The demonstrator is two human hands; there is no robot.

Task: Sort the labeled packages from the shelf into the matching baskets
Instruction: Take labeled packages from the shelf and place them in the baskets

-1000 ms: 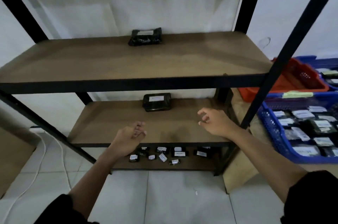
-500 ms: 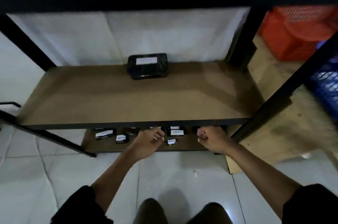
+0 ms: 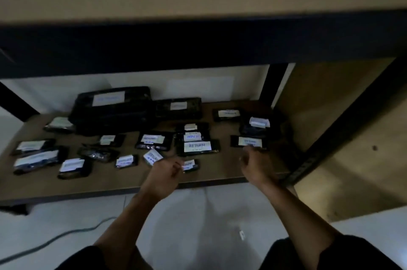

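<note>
Packages wrapped in dark plastic, each with a white label, lie spread over the lowest shelf (image 3: 220,178), and both hands reach in above its front edge. The left hand (image 3: 164,172) hangs with fingers loosely curled and holds nothing; its fingertips are just beside a very small package (image 3: 191,165) near the edge, but I cannot tell if they touch it. The right hand (image 3: 255,165) is also loosely curled and holds nothing, just in front of a flat package (image 3: 250,142) on the right side. Between the hands, a little farther back, lies the package marked RETURN (image 3: 198,147); the other labels are too blurred to read. At the back left stands a much bigger bundle (image 3: 112,111).

The small packets look light and flat, so I think a pinch of thumb and fingers across the short sides is enough. The wrap seems glossy and may be slippery, and probably soft, so it is better to grip the body, not the label. The big bundle probably needs both hands.
</note>
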